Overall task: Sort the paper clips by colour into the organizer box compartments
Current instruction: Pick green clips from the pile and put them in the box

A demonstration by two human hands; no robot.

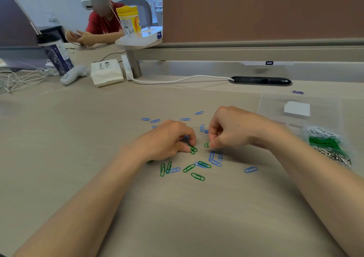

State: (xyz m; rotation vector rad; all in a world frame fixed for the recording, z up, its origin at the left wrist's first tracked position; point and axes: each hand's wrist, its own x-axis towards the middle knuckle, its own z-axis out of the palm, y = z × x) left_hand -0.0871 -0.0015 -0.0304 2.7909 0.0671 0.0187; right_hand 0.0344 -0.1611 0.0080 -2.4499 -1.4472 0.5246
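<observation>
Amid scattered paper clips [198,176], the left hand [167,138] pinches a green clip [193,149] (right hand [231,129] pinches another green clip [206,145]).

Desk [78,138] bearing paper clips [198,176], organizer box [275,107]

Both bare forearms reach in from the near side and angle toward each other, wrists held low. The left hand [169,138] sits knuckles-up, fingers curled under, thumb and forefinger tips pinching the green paper clips [193,149]. The right hand [232,128], near it but apart, is curled too, thumb and forefinger nipping a single green clip [206,145], with the other fingers tucked toward the palm.
</observation>
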